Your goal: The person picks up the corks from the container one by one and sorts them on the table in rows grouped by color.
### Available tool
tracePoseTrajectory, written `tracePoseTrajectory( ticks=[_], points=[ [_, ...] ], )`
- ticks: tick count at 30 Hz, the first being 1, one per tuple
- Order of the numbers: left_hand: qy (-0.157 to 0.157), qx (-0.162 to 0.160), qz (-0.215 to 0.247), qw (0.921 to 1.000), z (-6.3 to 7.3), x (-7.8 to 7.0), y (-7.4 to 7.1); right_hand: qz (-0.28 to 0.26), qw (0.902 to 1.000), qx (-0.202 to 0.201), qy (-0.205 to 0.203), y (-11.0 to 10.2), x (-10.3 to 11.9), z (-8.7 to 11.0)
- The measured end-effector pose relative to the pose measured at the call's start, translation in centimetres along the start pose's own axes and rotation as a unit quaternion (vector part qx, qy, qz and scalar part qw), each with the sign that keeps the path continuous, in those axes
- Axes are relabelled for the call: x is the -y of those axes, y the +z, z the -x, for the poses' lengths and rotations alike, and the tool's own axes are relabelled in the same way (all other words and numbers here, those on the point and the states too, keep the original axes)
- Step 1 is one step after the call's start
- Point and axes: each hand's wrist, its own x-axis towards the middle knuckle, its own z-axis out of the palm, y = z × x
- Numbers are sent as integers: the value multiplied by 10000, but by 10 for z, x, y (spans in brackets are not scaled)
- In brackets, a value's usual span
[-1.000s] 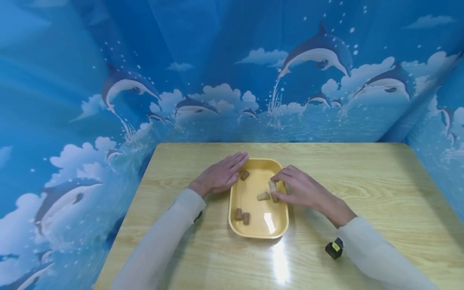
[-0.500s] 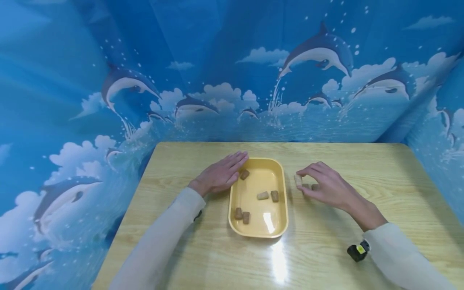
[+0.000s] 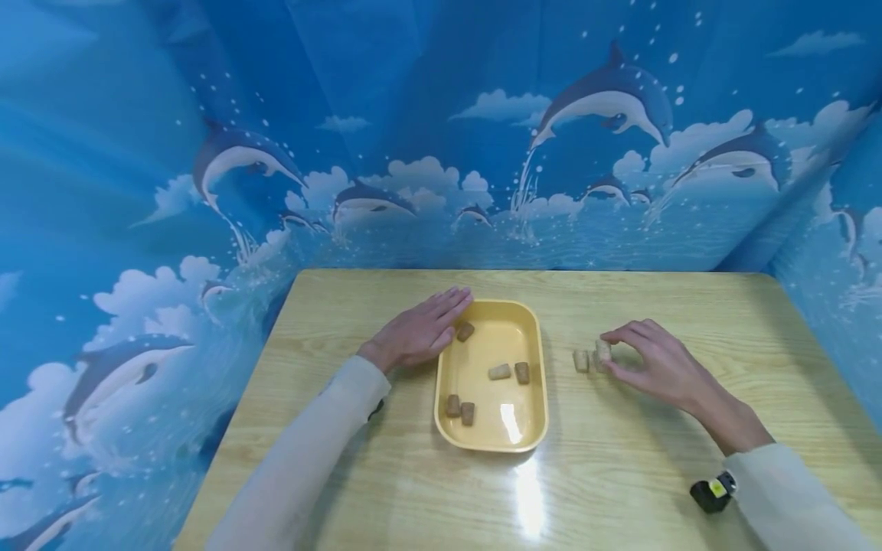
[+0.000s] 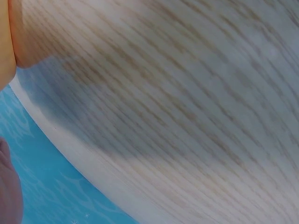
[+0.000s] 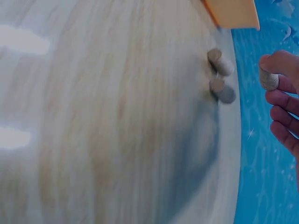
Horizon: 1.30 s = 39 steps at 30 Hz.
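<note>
My right hand (image 3: 664,367) pinches a pale cork (image 3: 602,355) between thumb and fingertips, to the right of the yellow tray (image 3: 492,440). The right wrist view shows this cork (image 5: 268,80) held above two other corks lying side by side on the table, a nearer one (image 5: 223,91) and a farther one (image 5: 221,62). In the head view one table cork (image 3: 582,361) shows plainly; the other is mostly hidden by the held one. With fingers straight, my left hand (image 3: 420,329) rests along the tray's upper left rim.
Inside the tray lie several corks: a brown one (image 3: 465,331) near the left hand, a pale one (image 3: 499,372) beside a brown one (image 3: 522,373), and a brown pair (image 3: 460,410) lower left. The wooden table (image 3: 689,306) ends at a blue dolphin-print curtain (image 3: 441,115).
The right hand has lifted the pale cork out of the tray and carried it right, over to the corks on the table. The left hand has stayed at the tray's rim.
</note>
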Motion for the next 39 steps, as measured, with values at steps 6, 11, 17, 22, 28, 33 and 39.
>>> tracePoseTrajectory(
  ticks=[6, 11, 17, 22, 28, 33, 39],
  points=[
    [-72, 56, -10, 10000, -1, -1, 0, 87, 9999, -39, 76, 0, -14, 15],
    [-93, 49, -26, 9999, 0, -1, -1, 161, 9996, -6, 217, 1, -21, 23],
    [-119, 79, -50, 9999, 0, -1, -1, 150, 9990, 147, 399, 4, -26, 28],
    [-125, 108, -61, 9998, -1, -1, 0, 69, 9972, 383, 642, 8, -28, 30],
    [-53, 61, -24, 10000, -1, -1, 1, 2, 9936, 655, 921, 11, -29, 33],
    [-62, 72, -16, 10000, -1, -2, 0, 20, 9935, 673, 917, 14, -30, 33],
    [-87, 66, -12, 9999, 0, -2, -1, 7, 9926, 719, 979, 14, -30, 32]
  ],
)
